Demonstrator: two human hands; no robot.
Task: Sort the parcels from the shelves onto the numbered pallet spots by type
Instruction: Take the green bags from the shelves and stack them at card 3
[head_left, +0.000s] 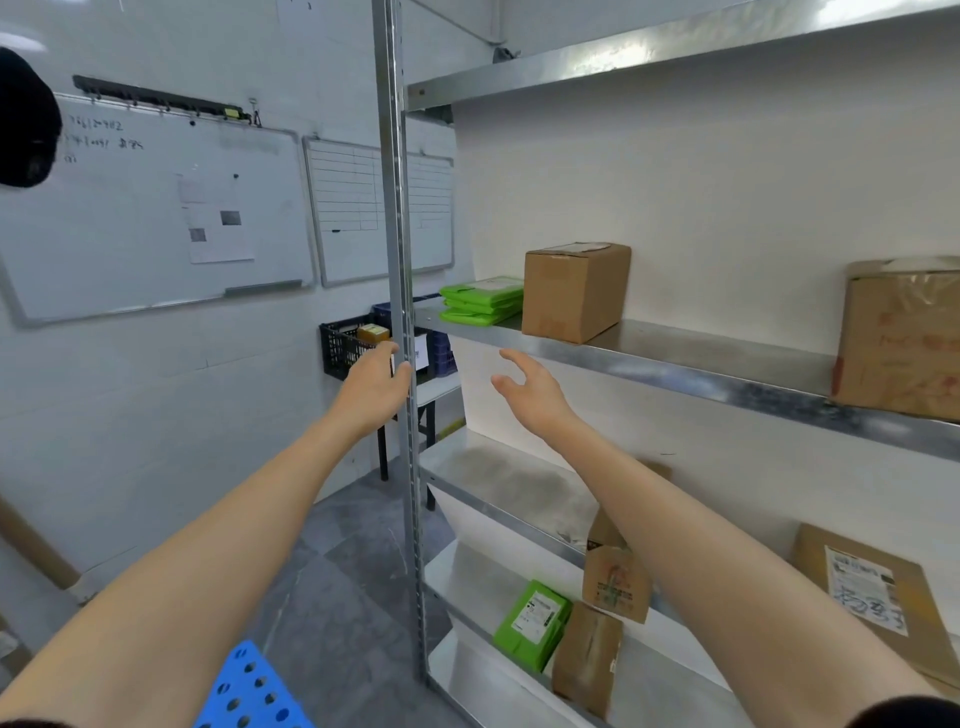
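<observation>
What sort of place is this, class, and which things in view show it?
Probably a parcel storeroom or sorting room: metal shelving holds a cardboard box and green mailer bags, a whiteboard hangs on the wall, and a blue pallet lies on the floor.

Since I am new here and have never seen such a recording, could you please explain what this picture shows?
There is no machine here. A person wears a wide-angle camera on the head, so this single picture looks forward and down along both bare arms. The left hand is raised beside the rack's metal upright. The right hand is spread open just below the middle shelf. Neither holds anything.

On that shelf lie a stack of green parcels, a brown box right beside it, and a taped box further right. The lower shelves hold another green parcel, brown paper parcels and a flat labelled carton. A corner of a blue pallet shows at the bottom.
</observation>
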